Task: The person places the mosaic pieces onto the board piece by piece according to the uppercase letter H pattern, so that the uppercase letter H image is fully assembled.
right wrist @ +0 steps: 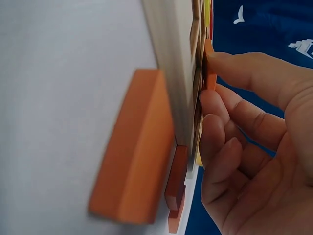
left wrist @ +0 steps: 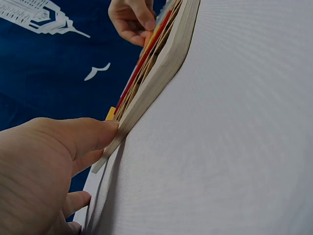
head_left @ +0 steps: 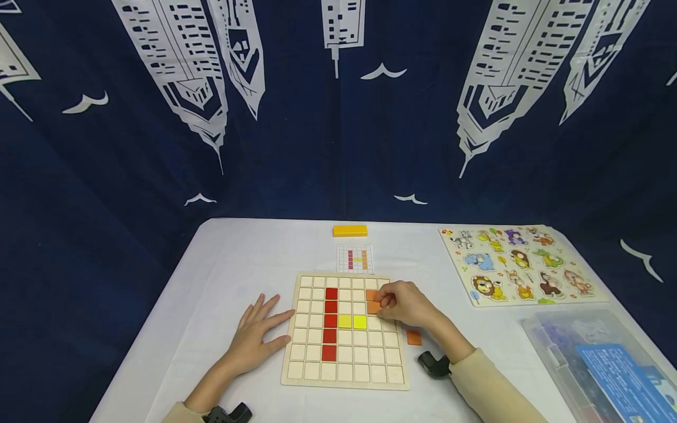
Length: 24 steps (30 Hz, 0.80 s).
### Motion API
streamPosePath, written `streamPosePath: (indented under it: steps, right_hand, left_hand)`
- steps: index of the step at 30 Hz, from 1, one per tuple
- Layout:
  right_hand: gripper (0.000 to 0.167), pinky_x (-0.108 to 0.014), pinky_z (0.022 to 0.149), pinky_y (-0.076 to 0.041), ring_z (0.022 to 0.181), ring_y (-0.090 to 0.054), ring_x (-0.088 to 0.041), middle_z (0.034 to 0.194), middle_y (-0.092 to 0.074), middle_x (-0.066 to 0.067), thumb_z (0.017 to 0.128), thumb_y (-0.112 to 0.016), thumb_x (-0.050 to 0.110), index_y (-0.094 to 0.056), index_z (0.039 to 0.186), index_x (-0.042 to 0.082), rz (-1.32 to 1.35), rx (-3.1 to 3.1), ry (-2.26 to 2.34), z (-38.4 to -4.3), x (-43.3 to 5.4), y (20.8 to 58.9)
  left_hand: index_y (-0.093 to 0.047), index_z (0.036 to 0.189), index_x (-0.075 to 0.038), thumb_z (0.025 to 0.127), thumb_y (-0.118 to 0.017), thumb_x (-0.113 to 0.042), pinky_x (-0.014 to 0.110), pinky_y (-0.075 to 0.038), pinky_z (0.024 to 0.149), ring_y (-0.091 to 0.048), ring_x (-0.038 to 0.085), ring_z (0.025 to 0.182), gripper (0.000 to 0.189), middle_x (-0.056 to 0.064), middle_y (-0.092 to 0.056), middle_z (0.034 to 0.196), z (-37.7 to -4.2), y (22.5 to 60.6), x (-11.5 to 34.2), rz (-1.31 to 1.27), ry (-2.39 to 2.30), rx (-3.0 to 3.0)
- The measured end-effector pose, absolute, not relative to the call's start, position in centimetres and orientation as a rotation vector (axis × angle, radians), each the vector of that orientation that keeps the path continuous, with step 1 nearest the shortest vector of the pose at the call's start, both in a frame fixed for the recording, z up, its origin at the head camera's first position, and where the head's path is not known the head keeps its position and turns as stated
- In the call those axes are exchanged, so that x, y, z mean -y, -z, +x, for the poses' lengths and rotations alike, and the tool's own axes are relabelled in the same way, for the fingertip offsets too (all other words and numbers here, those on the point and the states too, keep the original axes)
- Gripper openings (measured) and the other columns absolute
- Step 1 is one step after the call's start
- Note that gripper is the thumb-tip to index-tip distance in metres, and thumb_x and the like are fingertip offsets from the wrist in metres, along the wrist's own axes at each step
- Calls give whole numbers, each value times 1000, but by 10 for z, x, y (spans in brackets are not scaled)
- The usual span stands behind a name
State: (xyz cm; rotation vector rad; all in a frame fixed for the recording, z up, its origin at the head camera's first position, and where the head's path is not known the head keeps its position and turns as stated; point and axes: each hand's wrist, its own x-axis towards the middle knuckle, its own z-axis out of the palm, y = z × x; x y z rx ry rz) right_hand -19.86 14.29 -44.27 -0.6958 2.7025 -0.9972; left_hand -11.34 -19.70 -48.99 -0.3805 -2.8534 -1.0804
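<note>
A wooden grid board [head_left: 345, 372] lies on the white table, with a column of red square tiles [head_left: 330, 321] and two yellow tiles [head_left: 359, 322] in its cells. My right hand [head_left: 406, 302] is over the board's right side, thumb and fingers pinching an orange tile [right wrist: 211, 81] at the grid. Just above it in the head view, another orange tile [head_left: 372, 295] sits partly covered by the fingers. My left hand [head_left: 254, 341] rests spread on the table; its thumb and index fingertips touch the board's left edge. Fingers hide some cells.
Loose orange tiles [right wrist: 129, 152] lie beside the board's right edge. Behind the board are a printed pattern card [head_left: 355, 259] and a yellow block [head_left: 349, 231]. An animal puzzle board [head_left: 508, 264] and a clear plastic box [head_left: 560, 346] occupy the right side.
</note>
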Motion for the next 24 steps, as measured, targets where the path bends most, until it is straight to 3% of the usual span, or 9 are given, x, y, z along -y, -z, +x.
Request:
streamPosePath:
  steps: [10,16,24]
  right_hand:
    - [22,-19,60,-45,67,-52,-11,77,-63,3,76,-81,7,-70,95,5,-635,-2658,1109,-194,-151,435]
    - [27,-22,56,-44,70,-52,-13,83,-64,-2,83,-76,7,-68,108,2,-602,-2686,1311,-193,-178,424]
    - [36,-21,58,-45,70,-51,-10,87,-62,-8,83,-77,7,-65,116,-1,-428,-2711,1453,-201,-216,441]
  left_hand:
    - [-65,130,-18,85,-73,-32,64,-2,116,-10,46,149,47,19,-36,155,-114,489,195,-385,1087,2859]
    - [-65,130,-19,85,-73,-32,64,-2,116,-9,46,149,47,19,-35,156,-114,489,195,-376,1086,2869]
    - [-65,130,-18,84,-73,-33,64,-2,116,-10,47,148,49,20,-36,155,-114,490,196,-363,1064,2865]
